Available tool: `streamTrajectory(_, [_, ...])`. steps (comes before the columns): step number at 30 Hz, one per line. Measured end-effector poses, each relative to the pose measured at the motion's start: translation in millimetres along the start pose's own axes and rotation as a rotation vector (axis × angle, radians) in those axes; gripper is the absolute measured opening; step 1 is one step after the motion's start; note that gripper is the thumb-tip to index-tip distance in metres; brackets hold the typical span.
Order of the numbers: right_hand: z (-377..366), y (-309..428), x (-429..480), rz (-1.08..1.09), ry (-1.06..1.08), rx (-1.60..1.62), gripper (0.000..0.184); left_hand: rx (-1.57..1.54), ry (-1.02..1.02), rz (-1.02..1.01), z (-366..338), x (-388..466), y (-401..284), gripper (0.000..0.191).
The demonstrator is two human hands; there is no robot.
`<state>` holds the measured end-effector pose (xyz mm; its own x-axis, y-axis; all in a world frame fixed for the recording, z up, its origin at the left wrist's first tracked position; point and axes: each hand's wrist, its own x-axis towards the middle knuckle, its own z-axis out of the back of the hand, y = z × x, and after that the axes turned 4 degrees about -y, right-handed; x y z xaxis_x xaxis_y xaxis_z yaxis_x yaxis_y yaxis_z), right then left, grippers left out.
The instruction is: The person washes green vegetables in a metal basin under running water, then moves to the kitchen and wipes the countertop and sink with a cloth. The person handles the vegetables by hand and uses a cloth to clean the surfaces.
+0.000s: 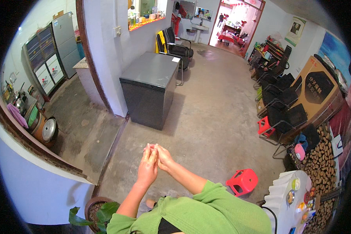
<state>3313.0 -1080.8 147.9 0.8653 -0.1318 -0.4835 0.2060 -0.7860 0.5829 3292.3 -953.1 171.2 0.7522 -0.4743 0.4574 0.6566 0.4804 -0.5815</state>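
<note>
My left hand (147,168) and my right hand (164,158) meet in front of me, above the concrete floor (199,140). The fingers of both are stretched out and touch near the tips. No object shows in either hand, but the space between the palms is hidden. Green sleeves (215,191) reach to about my elbows. Beyond the hands stands a dark grey chest freezer (152,70) with a flat lid. At my lower left, a broad-leaved plant (108,212) grows in a round brown pot (89,209).
A red plastic stool (247,180) stands to the right, near a white-clothed table (276,196) bearing dishes. Black chairs (286,117) line the right wall before a large cardboard box (318,84) and stacked firewood (318,158). On the left, a doorway frame (95,67) opens onto a kitchen.
</note>
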Motion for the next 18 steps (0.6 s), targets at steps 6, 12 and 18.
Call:
streamTrajectory(6, [37.4, 25.5, 0.9, 0.011, -0.096, 0.080, 0.035, -0.131, -0.049, 0.293, 35.2, -18.6, 44.6, 0.077])
streamTrajectory(12, [113.4, 59.3, 1.7, 0.040, -0.254, 0.248, 0.029, -0.683, -0.208, 0.752, 55.9, -56.8, 94.8, 0.060])
streamTrajectory(18, [179.2, 104.0, -9.9, 0.124, -0.372, 0.372, 0.025, -0.742, -0.386, 0.976, 82.3, -105.1, 107.4, 0.054])
